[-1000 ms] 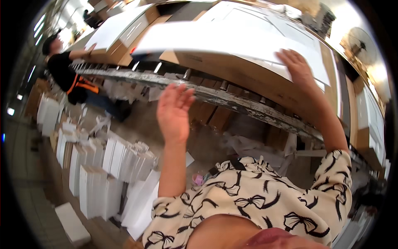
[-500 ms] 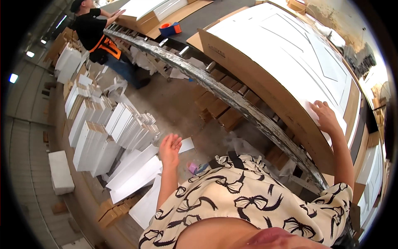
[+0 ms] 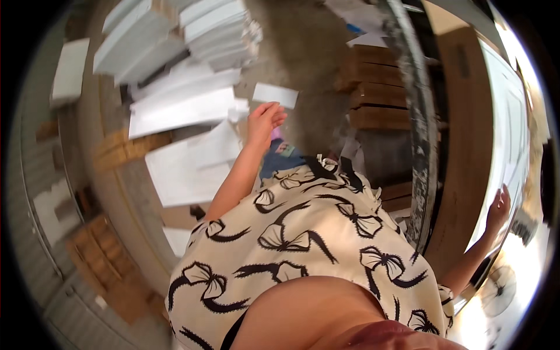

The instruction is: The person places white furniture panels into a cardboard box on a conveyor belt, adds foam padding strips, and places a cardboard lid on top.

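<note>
Fingers of the right hand [image 3: 498, 211] look a bit spread by the flat white panel [image 3: 503, 116], laid down but uncovered, while the empty left hand [image 3: 265, 122] curls loosely left of it.

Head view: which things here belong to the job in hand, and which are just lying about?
Part of the job, it seems:
- white panel, at the right hand
- brown carton along its edge

Probably just lying about:
- small white sheet on the floor
- white boards
- white block
</note>
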Tool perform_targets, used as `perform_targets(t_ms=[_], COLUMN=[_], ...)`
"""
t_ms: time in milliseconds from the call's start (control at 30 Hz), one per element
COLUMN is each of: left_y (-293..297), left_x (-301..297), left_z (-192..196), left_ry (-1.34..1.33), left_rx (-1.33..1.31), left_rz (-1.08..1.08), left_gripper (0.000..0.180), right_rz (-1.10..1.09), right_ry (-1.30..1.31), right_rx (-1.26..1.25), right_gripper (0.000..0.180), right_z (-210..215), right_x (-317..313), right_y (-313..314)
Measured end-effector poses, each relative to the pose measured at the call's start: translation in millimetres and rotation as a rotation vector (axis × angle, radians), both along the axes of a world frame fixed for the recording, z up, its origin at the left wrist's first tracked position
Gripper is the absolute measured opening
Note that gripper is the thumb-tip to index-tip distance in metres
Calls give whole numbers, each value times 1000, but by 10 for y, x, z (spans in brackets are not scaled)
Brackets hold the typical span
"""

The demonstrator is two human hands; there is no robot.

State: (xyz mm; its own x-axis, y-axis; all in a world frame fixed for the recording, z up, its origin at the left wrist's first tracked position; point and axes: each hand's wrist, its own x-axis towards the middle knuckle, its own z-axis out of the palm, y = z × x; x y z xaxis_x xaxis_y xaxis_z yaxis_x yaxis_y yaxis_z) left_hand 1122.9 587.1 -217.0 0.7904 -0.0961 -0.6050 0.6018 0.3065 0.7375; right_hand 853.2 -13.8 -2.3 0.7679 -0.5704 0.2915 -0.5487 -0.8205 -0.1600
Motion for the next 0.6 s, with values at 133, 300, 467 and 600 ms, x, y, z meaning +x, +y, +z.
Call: perform_targets(t_ms=[133, 300, 467, 600], left_y=[890, 1515, 1907, 2271], left_x=[-279, -772, -760, -1138], left_z=[-733, -1371, -1837, -1925], left_ry=[143, 410, 630, 952], left_rx=[101, 197, 512, 418], left_rz=[129, 271, 548, 616], left_gripper=[23, 20, 41, 63], right_rz=[75, 977, 1123, 951], right_ry=[-367, 348, 717, 1000], right_rx=[509, 388, 530, 405], right_gripper=[26, 33, 52, 76], right_z=[-493, -2117, -3959, -5089], right_x=[1899, 2931, 3861, 3929], right_y=[2343, 3750, 4350, 4701])
